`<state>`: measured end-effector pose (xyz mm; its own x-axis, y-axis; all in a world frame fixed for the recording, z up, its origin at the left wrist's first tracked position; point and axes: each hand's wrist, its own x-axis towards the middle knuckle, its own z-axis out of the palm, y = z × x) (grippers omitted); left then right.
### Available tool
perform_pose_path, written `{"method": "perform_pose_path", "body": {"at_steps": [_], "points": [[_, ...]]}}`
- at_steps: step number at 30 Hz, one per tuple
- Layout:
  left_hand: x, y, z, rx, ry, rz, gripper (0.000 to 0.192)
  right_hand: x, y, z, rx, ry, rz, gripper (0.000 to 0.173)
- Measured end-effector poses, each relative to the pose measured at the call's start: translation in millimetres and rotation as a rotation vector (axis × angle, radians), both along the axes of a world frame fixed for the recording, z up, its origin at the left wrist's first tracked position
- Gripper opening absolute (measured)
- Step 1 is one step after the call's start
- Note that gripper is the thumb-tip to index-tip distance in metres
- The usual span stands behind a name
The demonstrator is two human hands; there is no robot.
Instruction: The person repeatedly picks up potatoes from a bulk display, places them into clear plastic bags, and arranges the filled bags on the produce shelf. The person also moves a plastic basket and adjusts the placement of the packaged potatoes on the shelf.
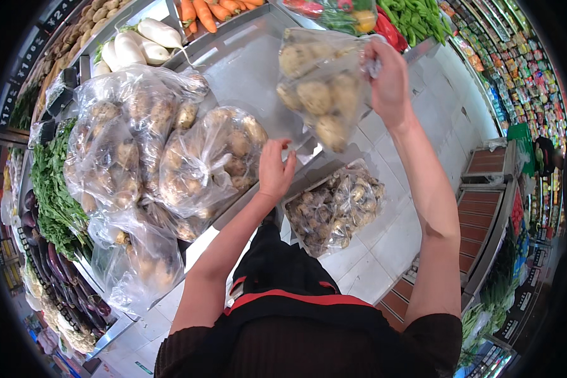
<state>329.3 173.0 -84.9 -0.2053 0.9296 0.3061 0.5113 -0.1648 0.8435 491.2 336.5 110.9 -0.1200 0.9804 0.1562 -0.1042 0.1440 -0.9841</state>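
Observation:
My right hand [388, 82] grips the gathered neck of a clear plastic bag of potatoes [319, 97]. That bag hangs tilted over the right edge of the metal display counter [245, 61] and looks slightly blurred. Fingers apart and with nothing in them, my left hand [276, 169] is beside a knotted bag of potatoes [212, 160]; whether it touches the plastic I cannot tell. Left of that lies a larger bag of potatoes [123, 137]. A looser bag [141, 260] with a few potatoes sits at the counter's near side.
On the floor, a crate of bagged brown produce [338, 208] stands by the counter. White radishes [137, 45], carrots [208, 12] and green peppers [413, 21] border the far side. Leafy greens [56, 189] and eggplants [66, 279] lie left. Another display stand [484, 222] is at right.

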Motion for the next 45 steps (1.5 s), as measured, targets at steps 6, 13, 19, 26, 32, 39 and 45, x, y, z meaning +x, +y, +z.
{"method": "perform_pose_path", "body": {"at_steps": [6,13,19,26,32,39,45], "points": [[-29,-12,2,-0.136,-0.141,-0.086,0.020,-38,59,-76,-0.079,-0.123,0.007,0.023],[-63,53,70,0.022,-0.092,-0.001,0.017,-15,70,-79,0.512,-0.867,-0.089,0.027],[-63,173,122,0.472,0.160,-0.326,0.030,-17,34,-58,0.155,-0.431,0.270,0.021],[-53,208,115,-0.031,0.272,-0.403,0.019,7,33,-65,-0.096,-0.347,0.236,0.024],[-54,217,109,0.036,0.226,-0.267,0.022,15,26,-95,-0.323,0.019,0.211,0.018],[-38,193,127,0.097,0.195,-0.104,0.030,12,8,-101,0.057,-0.526,0.146,0.024],[-52,205,165,0.166,0.044,0.067,0.032,-9,34,-36,0.157,-0.688,0.015,0.024]]}}
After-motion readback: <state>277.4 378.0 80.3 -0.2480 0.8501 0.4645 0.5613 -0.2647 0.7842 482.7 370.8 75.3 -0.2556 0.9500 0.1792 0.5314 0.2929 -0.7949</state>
